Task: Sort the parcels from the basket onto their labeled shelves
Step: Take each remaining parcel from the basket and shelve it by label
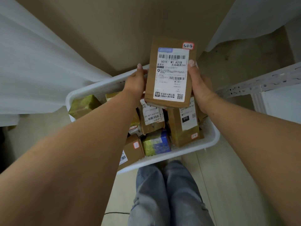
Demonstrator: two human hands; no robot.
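Sorting at early stage: brown parcel (171, 74) marked 5-1-4 grasped by left hand (136, 84) and right hand (200, 85) above white basket (210, 141); several parcels (153, 118) left inside, none seen shelved.

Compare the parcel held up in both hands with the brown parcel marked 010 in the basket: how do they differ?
The held parcel is lifted above the white basket, gripped by the left hand and right hand; the 010 parcel lies in the basket among others. The held one's white label covers most of its face; the 010 parcel's is a narrower strip. The held one's red-edged sticker reads 5-1-4; the other's sticker is too small to read. Both are brown cardboard.
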